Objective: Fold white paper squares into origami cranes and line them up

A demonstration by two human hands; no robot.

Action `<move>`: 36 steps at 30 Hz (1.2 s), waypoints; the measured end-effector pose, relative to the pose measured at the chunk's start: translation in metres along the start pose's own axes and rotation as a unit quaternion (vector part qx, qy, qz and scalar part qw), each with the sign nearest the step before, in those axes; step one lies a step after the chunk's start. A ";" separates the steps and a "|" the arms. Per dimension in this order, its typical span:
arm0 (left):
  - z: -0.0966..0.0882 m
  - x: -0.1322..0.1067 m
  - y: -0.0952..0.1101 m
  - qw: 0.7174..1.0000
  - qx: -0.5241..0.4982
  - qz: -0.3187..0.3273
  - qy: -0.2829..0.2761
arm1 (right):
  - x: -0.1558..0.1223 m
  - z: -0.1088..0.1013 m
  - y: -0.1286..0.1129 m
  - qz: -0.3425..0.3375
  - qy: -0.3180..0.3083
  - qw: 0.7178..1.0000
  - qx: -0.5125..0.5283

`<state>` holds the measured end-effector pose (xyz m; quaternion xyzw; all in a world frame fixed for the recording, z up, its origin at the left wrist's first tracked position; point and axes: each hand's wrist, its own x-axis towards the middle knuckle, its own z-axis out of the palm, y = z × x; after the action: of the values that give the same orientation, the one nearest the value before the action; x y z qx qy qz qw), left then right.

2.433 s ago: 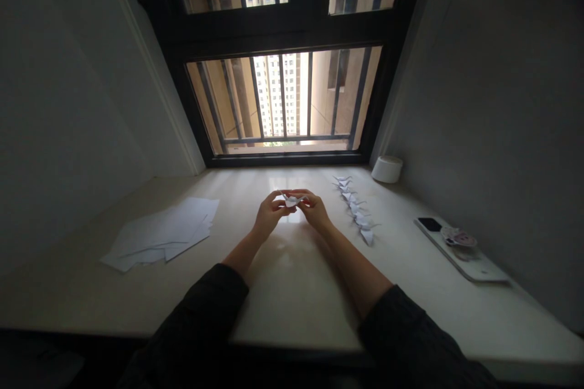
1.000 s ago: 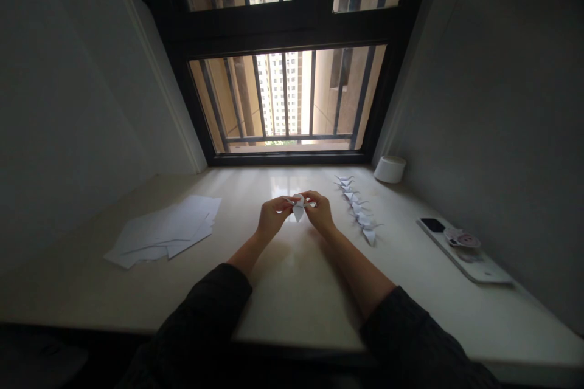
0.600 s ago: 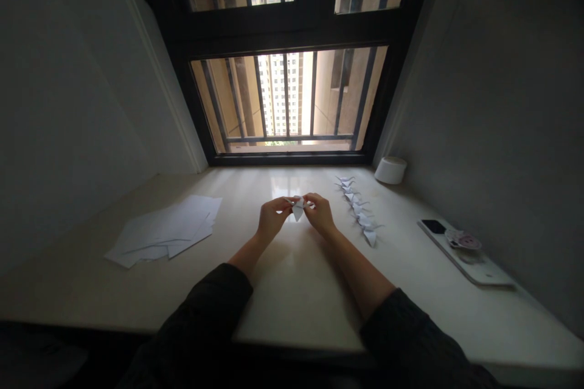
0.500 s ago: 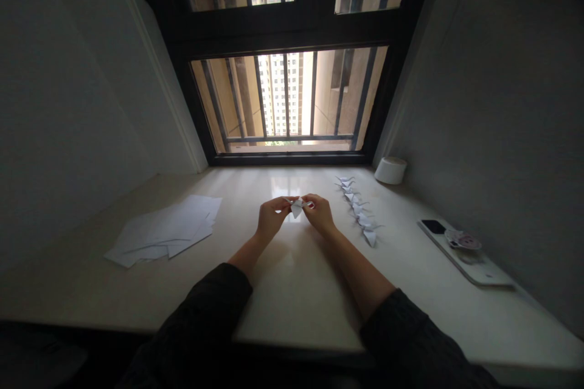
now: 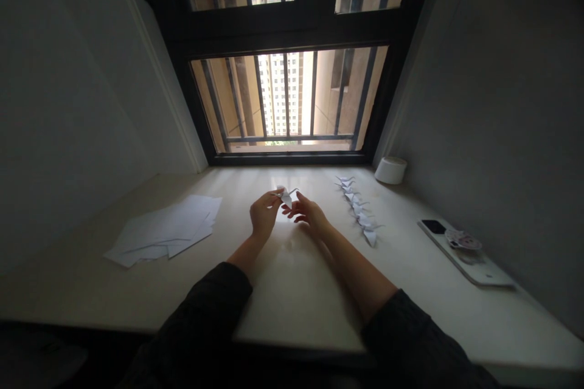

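Note:
A small white paper crane (image 5: 286,197) is pinched in the fingers of my left hand (image 5: 264,214), raised over the pale sill near the window. Its wings are spread, and a thin folded point sticks out to the right. My right hand (image 5: 312,214) is just beside the crane with its fingers apart and nothing held in them; whether a fingertip brushes the paper I cannot tell. To the right of my hands, several more paper cranes (image 5: 360,216) stand in a row running away from me toward the window.
On the left lies a loose stack of white paper sheets (image 5: 168,225). A white round container (image 5: 390,170) stands at the back right corner. Along the right wall lies a phone (image 5: 465,255) with a grip on its back. A dark-framed window (image 5: 292,161) closes off the far side.
My right hand has let go of the crane and opened, dropping slightly. My left hand has moved a little left, turning the crane, which now shows its wings differently.

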<state>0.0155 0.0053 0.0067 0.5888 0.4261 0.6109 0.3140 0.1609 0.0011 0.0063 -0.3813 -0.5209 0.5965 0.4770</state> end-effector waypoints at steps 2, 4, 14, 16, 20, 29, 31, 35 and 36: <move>0.000 -0.001 -0.001 0.999 0.034 0.021 -0.001 | -0.002 0.005 -0.002 0.004 0.023 1.000 0.006; 0.001 -0.001 -0.002 0.997 0.058 0.042 -0.010 | -0.004 0.007 -0.001 -0.008 0.050 0.999 -0.011; 0.004 0.002 -0.007 0.999 0.008 0.026 -0.045 | -0.002 0.008 0.004 -0.058 0.114 0.991 -0.028; 0.006 0.003 -0.009 0.997 -0.052 0.005 -0.055 | -0.002 0.008 0.004 -0.076 0.111 0.990 -0.032; 0.008 0.004 -0.011 0.992 -0.107 -0.025 -0.053 | -0.002 0.009 0.004 -0.089 0.102 0.990 -0.037; 0.006 0.005 -0.014 0.992 -0.110 -0.052 -0.046 | -0.005 0.010 0.003 -0.109 0.080 0.987 -0.084; 0.006 0.005 -0.014 0.990 -0.120 -0.055 -0.051 | -0.006 0.011 0.003 -0.116 0.080 0.987 -0.082; 0.006 0.006 -0.012 0.988 -0.133 -0.053 -0.056 | -0.008 0.012 0.002 -0.119 0.068 0.989 -0.057; 0.006 0.006 -0.011 0.988 -0.135 -0.052 -0.056 | -0.008 0.013 0.001 -0.120 0.063 0.990 -0.050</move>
<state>0.0199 0.0166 -0.0010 0.5512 0.3517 0.6115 0.4456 0.1509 -0.0103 0.0071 -0.3765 -0.5605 0.4831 0.5575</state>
